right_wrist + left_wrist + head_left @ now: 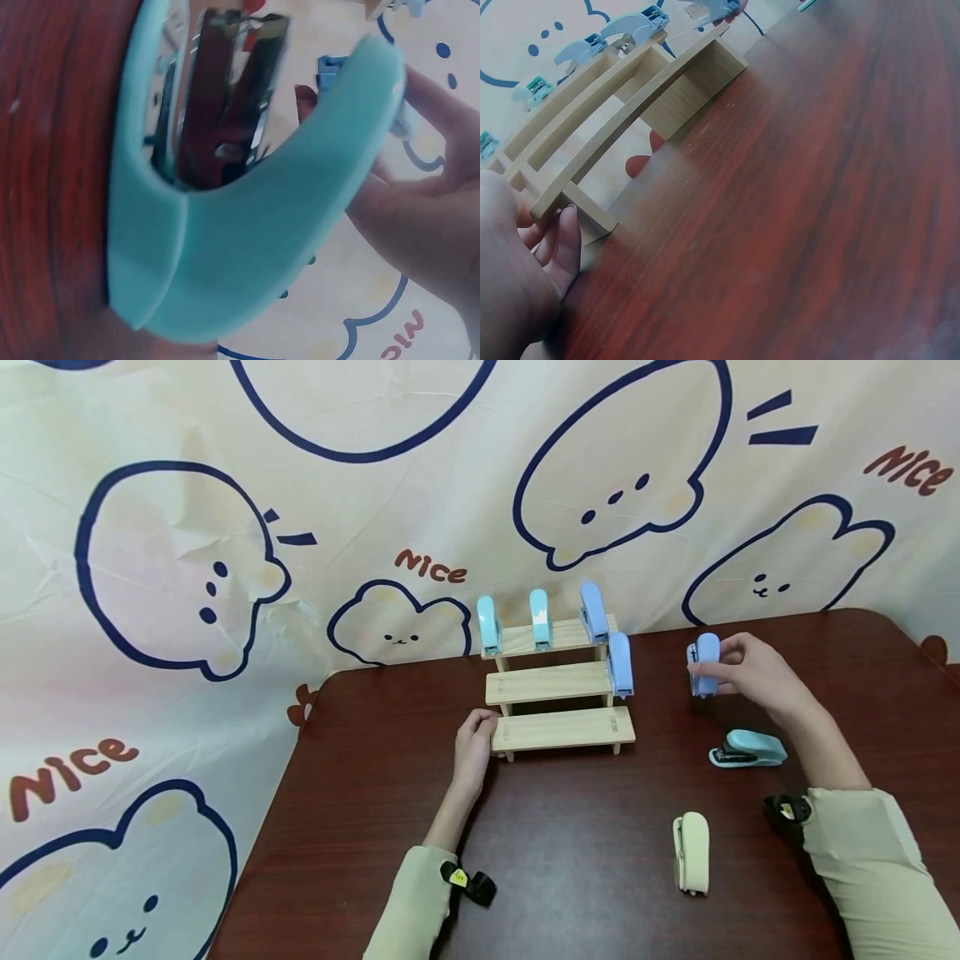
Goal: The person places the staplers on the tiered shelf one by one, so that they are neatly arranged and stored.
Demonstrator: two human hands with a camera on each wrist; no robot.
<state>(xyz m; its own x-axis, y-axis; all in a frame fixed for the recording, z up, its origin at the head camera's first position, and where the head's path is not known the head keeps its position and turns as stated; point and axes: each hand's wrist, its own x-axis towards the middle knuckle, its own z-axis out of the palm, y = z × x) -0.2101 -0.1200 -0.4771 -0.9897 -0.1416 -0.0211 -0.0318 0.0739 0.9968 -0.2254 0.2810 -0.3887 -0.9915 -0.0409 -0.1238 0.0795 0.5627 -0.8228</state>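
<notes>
A three-step wooden rack (555, 682) stands near the table's back edge. My left hand (474, 750) grips the left end of its lowest step, thumb and fingers around the board in the left wrist view. My right hand (765, 672) pinches a periwinkle-blue stapler (705, 665), held upright to the right of the rack. On the top step stand two turquoise staplers (489, 625) and a blue stapler (593, 612). Another blue stapler (620, 665) stands at the right end of the middle step. A turquoise stapler (262, 247) lies below my right hand, large in the right wrist view.
Nearer the front of the dark wooden table (585, 860) lies a cream stapler (692, 853). A printed cloth (360, 510) with cartoon outlines hangs behind the table and down its left side. Each wrist wears a black strapped camera (471, 885).
</notes>
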